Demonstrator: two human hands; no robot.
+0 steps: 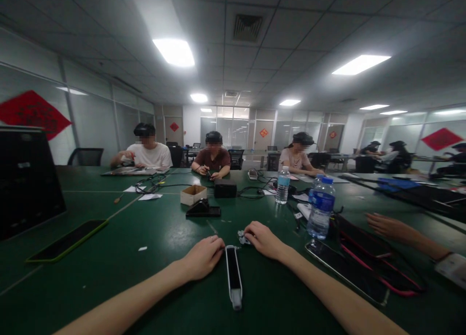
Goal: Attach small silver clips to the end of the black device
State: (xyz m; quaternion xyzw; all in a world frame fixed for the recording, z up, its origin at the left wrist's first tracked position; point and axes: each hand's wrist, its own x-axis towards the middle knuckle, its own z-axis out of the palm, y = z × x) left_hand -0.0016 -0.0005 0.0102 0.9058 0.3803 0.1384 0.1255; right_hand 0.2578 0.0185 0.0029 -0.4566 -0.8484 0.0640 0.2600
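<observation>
A slim, long object with a white rim, a black face and a grey tip (234, 276) lies on the green table in front of me. My left hand (204, 257) rests at its upper left, fingers curled together. Whatever those fingers hold, if anything, is hidden. Beyond the slim object, to the right, my right hand (265, 240) has its thumb and fingers closed on a small silvery-white piece (242, 238), too small to make out. A small white scrap (142, 249) lies to the left.
Ahead stand a small open box (193, 195) and a black stand (203, 209). Water bottles (322, 209), a phone (345, 272) and a red-edged black pouch (378, 262) are right, near another person's hand (388, 226). A green-edged phone (67, 240) lies left. Several people sit beyond.
</observation>
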